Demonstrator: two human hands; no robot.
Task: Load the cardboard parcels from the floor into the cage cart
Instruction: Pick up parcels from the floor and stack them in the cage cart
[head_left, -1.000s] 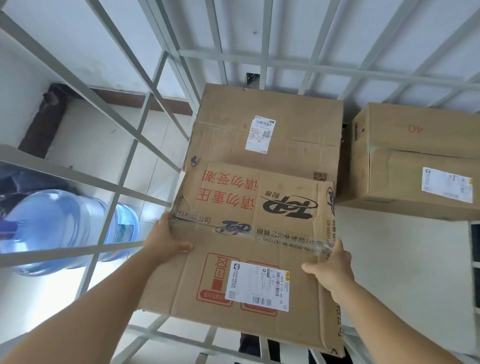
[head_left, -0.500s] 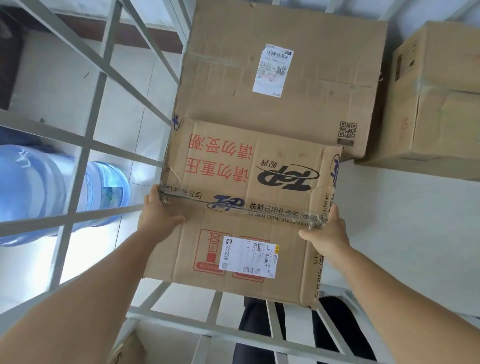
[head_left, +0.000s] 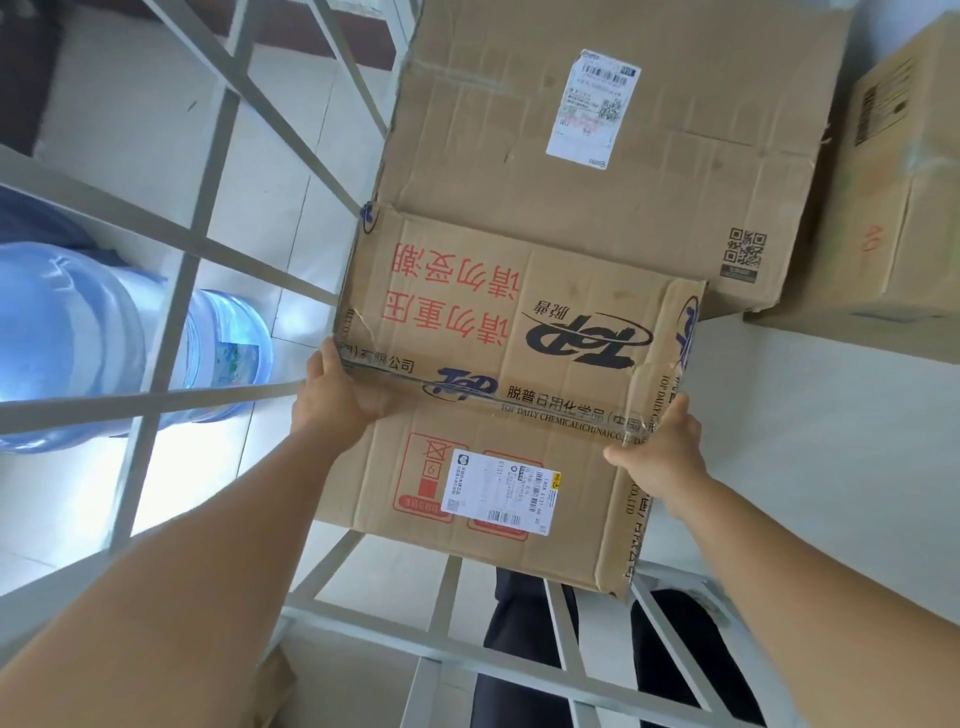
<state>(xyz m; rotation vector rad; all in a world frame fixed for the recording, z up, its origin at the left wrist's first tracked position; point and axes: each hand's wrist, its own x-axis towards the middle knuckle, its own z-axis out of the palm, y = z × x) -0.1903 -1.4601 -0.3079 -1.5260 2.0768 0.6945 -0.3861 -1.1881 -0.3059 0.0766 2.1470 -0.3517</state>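
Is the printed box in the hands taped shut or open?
Shut. Clear tape runs unbroken along the top seam of the printed box, both flaps lying flat, with the left hand and right hand gripping its sides.

Blue water jug (head_left: 104, 343) lying on its side at left, outside the bars, translucent, with a printed label (head_left: 236, 358) near its neck end. Pale tiled floor (head_left: 156, 130) under it, grout lines visible. Dark brown skirting board (head_left: 358, 36) along the base of the wall at top. Dark trouser legs (head_left: 524, 623) showing at bottom centre through the lower bars. Dark object at top left corner, unclear what.
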